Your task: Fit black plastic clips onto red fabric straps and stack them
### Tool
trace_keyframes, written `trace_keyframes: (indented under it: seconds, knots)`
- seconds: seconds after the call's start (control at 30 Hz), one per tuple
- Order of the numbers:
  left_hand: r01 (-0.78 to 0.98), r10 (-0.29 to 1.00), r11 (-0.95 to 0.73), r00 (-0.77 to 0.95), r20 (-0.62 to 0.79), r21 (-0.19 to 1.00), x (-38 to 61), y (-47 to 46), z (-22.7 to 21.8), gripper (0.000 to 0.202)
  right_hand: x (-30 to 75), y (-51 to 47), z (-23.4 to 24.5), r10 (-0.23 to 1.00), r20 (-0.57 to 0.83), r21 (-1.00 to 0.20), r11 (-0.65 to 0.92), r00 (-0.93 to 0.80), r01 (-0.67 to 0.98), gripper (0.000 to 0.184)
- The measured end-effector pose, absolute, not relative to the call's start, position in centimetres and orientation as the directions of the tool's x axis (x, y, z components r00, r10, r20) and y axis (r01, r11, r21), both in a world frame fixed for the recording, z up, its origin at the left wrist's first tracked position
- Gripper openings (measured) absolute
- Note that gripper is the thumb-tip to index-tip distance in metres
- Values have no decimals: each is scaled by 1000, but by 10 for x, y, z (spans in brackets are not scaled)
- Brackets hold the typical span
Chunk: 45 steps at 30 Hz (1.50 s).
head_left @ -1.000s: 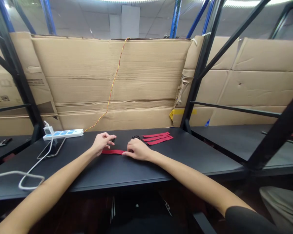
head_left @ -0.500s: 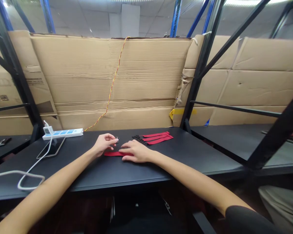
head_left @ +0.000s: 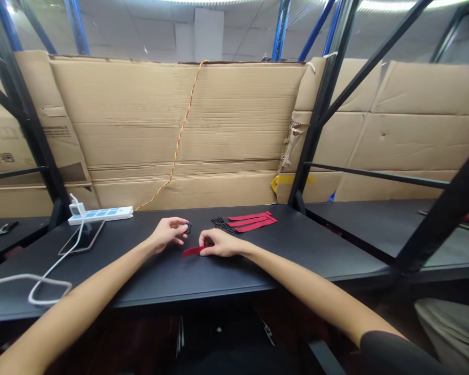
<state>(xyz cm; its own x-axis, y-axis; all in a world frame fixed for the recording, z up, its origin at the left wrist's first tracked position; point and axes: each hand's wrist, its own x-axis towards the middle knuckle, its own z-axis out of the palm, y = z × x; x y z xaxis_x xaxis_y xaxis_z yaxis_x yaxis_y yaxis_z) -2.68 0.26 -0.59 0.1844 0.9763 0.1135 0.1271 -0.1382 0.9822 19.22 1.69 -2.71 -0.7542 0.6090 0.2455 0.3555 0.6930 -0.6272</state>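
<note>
My left hand [head_left: 167, 233] pinches a small black buckle ring [head_left: 188, 227] just above the black table [head_left: 180, 271]. My right hand [head_left: 220, 243] is closed on one end of a red strap [head_left: 191, 251], whose free end points left on the tabletop. The two hands sit close together, a few centimetres apart. Behind my right hand lies a small pile of red straps [head_left: 252, 221] with black buckles [head_left: 220, 224] at their left ends.
A white power strip [head_left: 101, 213] with a plugged charger and a phone [head_left: 83, 238] lie at the left, a white cable [head_left: 42, 278] looping toward the front edge. Cardboard sheets [head_left: 187, 130] wall the back. Black frame posts [head_left: 316, 125] stand at the right.
My right hand slid along the red strap and picked up its end; the strap now looks shorter and lifted. My left hand raised the black ring slightly.
</note>
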Motion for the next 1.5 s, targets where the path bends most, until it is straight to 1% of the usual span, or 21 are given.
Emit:
trace_keyframes:
  seconds: [0.07,0.13,0.2,0.3,0.37,0.6,0.7,0.8,0.93,1.0,1.07,1.13,1.17,1.27,1.33,1.4,1.5]
  knots:
    - [112,975,-145,186,123,983,-27,3,-6,45,193,19,-28,614,272,-701,654,-741,284,21]
    - [93,974,-146,188,126,985,-28,3,-6,44,193,22,-29,652,325,-739,627,-685,246,23]
    - [72,975,-135,189,119,988,-28,3,-5,43,193,25,-29,719,363,-763,595,-593,254,26]
    - [40,975,-112,197,102,993,-28,3,-4,41,194,27,-28,787,364,-795,541,-499,274,39]
    - [29,972,-107,213,99,994,-27,2,-3,41,195,27,-28,793,340,-803,525,-506,283,40]
    - [57,944,-122,313,99,991,-24,-4,-2,43,194,22,-26,750,280,-783,540,-600,310,36]
    - [60,934,-130,342,102,990,-23,-5,0,43,194,23,-26,764,265,-792,520,-588,319,36]
    - [49,934,-150,335,125,987,-24,-5,1,43,195,24,-26,774,260,-798,509,-578,323,36]
    - [70,925,-160,359,124,985,-23,-5,-1,43,195,20,-22,710,264,-779,556,-653,290,36]
    - [112,915,-152,392,97,982,-21,-6,-2,43,195,19,-21,687,258,-774,568,-679,281,37]
    - [157,902,-162,423,82,974,-19,-7,-4,48,195,19,-20,682,250,-772,569,-688,284,38]
    - [181,887,-230,444,129,956,-18,-6,-6,51,195,20,-21,683,249,-769,571,-686,289,38]
    - [189,874,-291,450,180,938,-17,-5,-6,48,195,21,-22,684,250,-768,571,-685,289,38]
    - [227,826,-466,457,329,855,-18,-2,-8,22,194,22,-23,686,252,-765,574,-683,293,38]
    - [252,818,-508,440,370,824,-19,0,-7,11,194,21,-23,686,265,-747,591,-677,305,39]
    - [250,843,-493,373,387,833,-21,2,-6,9,195,20,-21,686,302,-706,628,-662,329,39]
    - [175,910,-411,147,389,895,-24,5,-3,8,199,20,-18,676,367,-603,696,-639,390,35]
